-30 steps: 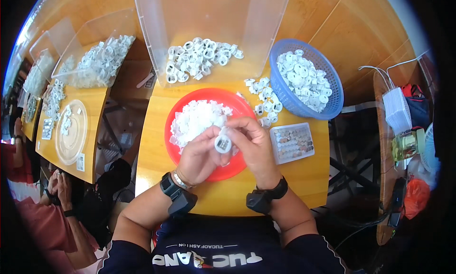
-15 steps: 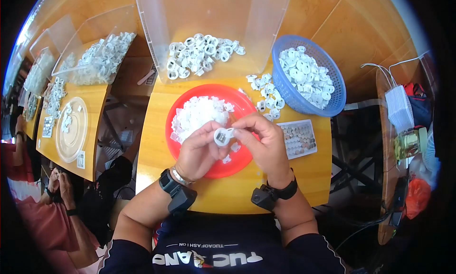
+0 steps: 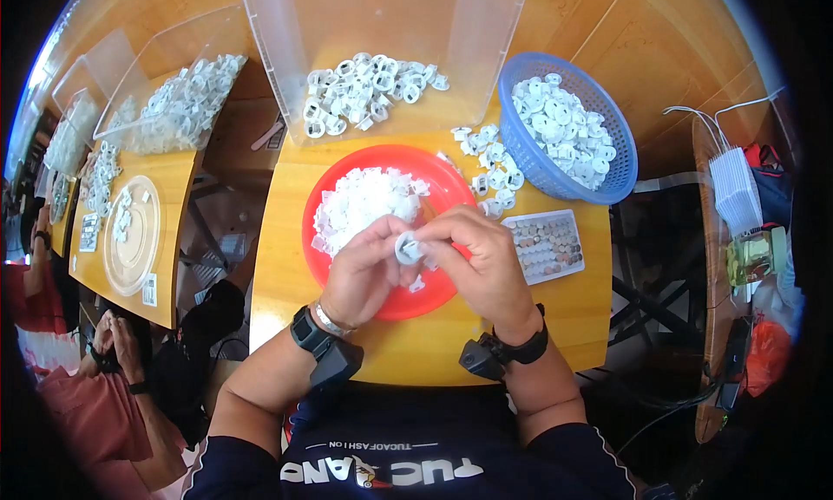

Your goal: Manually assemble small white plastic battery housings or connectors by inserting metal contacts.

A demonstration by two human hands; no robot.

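Observation:
Over the red plate [image 3: 447, 188], a small round white plastic part [image 3: 408, 248] with a dark slot is pinched between my hands. My left hand [image 3: 357, 273] grips it from the left with thumb and fingers. From the right, the thumb and fingertips of my right hand [image 3: 484, 259] close on its edge; whether they also hold a smaller piece is hidden. Beneath my hands, a heap of small translucent white plastic pieces [image 3: 364, 207] fills much of the plate, with a few loose ones near its lower side.
Behind the plate stands a clear bin [image 3: 390, 32] holding similar round parts. A blue basket [image 3: 512, 140] of white parts sits right, with loose parts [image 3: 495, 170] beside it. A white tray [image 3: 545, 270] holds rows of small metal discs. Another person's hands [image 3: 117, 339] are at far left.
The round white part has turned between my fingers, so its slot faces another way. My right fingers have moved slightly left, closer over it.

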